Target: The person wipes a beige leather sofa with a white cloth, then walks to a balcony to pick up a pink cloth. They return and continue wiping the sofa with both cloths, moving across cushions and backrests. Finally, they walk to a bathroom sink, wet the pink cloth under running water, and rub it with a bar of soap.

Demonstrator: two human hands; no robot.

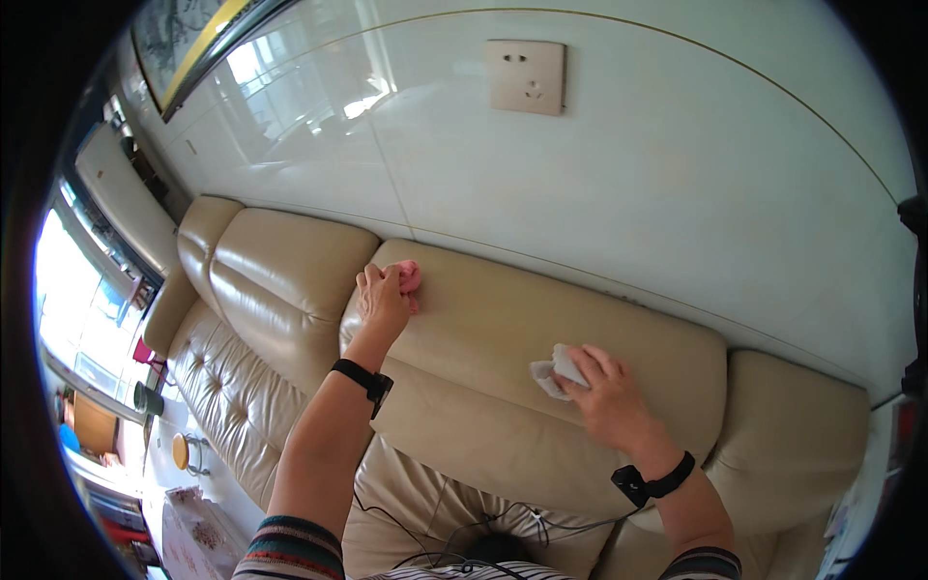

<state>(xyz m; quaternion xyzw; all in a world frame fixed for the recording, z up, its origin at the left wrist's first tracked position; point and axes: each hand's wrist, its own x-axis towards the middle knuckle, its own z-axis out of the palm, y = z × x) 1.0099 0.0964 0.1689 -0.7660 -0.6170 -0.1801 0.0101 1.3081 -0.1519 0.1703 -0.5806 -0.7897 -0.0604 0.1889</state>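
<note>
My left hand (383,299) grips a crumpled pink cloth (410,277) against the upper left part of the middle backrest of a beige leather sofa (493,319). Farther right and lower on the same backrest, my right hand (605,391) holds a crumpled white tissue or wipe (558,371), its fingers bent over the edge of it. Both wrists wear black bands with small dark devices. Thin black cables lie across the seat in front of my striped shirt.
A glossy tiled wall with a socket plate (527,77) rises behind the sofa. A framed picture (196,51) hangs at upper left. To the left are a tufted seat (225,384), a small stool (190,452), a dark green container (148,399) and a patterned cloth cover (196,533).
</note>
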